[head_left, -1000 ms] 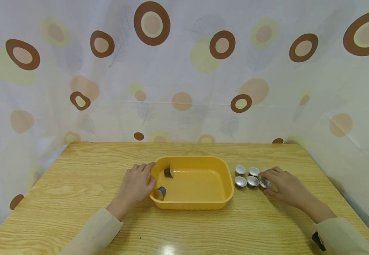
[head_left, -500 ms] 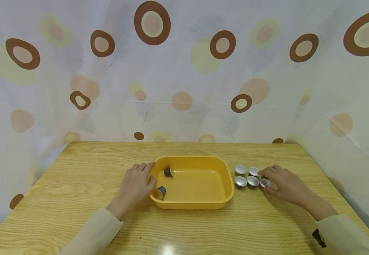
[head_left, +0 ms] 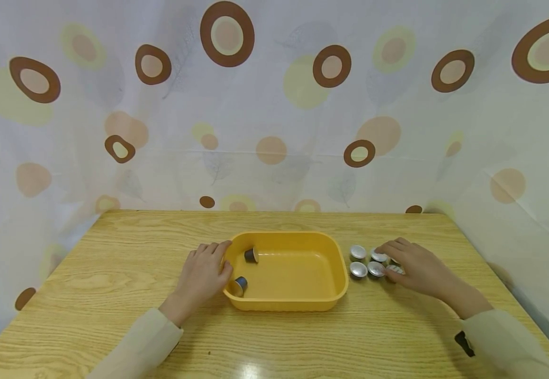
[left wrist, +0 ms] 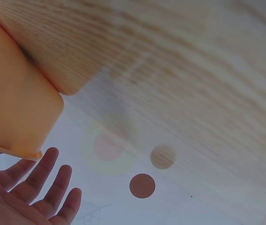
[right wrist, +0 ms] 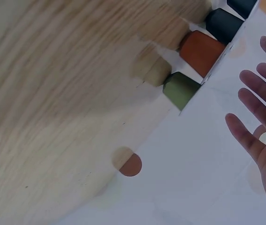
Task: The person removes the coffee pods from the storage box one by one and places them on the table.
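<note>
My left hand (head_left: 203, 276) rests at the left rim of a yellow plastic tub (head_left: 286, 305), fingertips and thumb along the edge. Its fingers look spread and loose in the left wrist view. Inside the tub, a dark coffee capsule (head_left: 250, 256) and a blue one (head_left: 240, 285) lie tipped over. My right hand (head_left: 418, 268) hovers over the right part of two rows of upright capsules, lids up; its fingers overlap a back-row capsule (head_left: 378, 256). In the right wrist view the fingers stretch out beside a green capsule (right wrist: 181, 90) and an orange capsule (right wrist: 202, 52), holding nothing.
The capsule rows stand just right of the tub, the nearest being a silver-lidded capsule (head_left: 358, 269). Everything is on a wooden table (head_left: 274, 342). A patterned cloth (head_left: 274, 116) hangs behind the table and along its sides.
My right hand has shifted left and slightly back, from the rightmost capsules toward the middle of the back row. The left hand, tub and capsules have stayed in place.
</note>
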Demonstrator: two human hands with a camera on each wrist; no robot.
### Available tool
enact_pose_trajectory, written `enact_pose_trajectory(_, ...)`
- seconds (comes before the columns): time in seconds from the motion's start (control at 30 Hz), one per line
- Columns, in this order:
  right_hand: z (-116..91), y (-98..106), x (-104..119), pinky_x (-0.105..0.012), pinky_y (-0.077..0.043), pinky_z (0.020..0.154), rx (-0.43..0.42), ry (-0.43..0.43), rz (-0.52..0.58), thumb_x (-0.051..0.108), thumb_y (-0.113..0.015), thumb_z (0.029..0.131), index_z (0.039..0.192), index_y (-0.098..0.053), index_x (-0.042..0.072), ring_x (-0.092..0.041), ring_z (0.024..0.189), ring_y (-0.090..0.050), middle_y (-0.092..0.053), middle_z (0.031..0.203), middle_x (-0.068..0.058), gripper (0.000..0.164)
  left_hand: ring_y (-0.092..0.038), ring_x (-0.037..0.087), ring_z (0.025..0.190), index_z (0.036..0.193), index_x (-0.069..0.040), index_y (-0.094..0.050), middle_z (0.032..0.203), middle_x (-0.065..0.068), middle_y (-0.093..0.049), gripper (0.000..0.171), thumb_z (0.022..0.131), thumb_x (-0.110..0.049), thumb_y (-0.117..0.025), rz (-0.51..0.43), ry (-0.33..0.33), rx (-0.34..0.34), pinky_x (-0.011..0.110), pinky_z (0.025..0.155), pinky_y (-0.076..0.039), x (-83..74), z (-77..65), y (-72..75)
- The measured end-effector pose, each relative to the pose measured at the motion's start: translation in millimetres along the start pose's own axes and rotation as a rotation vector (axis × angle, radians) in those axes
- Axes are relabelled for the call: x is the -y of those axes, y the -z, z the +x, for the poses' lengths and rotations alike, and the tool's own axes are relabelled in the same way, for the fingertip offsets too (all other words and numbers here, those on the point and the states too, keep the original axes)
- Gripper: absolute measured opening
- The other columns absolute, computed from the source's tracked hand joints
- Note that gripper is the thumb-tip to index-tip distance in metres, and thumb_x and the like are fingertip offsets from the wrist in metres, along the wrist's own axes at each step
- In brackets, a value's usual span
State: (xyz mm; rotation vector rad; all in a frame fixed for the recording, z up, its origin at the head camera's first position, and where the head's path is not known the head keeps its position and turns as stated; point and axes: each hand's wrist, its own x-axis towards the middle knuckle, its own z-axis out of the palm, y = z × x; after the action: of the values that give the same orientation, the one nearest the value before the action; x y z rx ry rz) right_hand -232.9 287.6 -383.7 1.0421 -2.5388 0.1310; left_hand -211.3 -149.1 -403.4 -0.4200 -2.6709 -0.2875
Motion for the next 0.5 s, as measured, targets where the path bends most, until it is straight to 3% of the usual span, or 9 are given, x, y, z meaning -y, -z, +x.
enact_pose_trajectory(0.5, 35, -10, 13, -0.04, -0.05, 0.076, -0.055, 0.103, 0.018, 0.017, -0.072, 0.074, 0.105, -0.062, 0.006, -0.02, 0.093, -0.058, -0.063, 0.101, -0.004, 0.035, -0.057, 0.027, 0.097, 0.124, -0.013, -0.055, 0.108, 0.006, -0.064, 0.039, 0.086, -0.023, -0.053, 0.001, 0.018, 0.023, 0.042, 0.078, -0.047, -0.3, 0.3, 0.3)
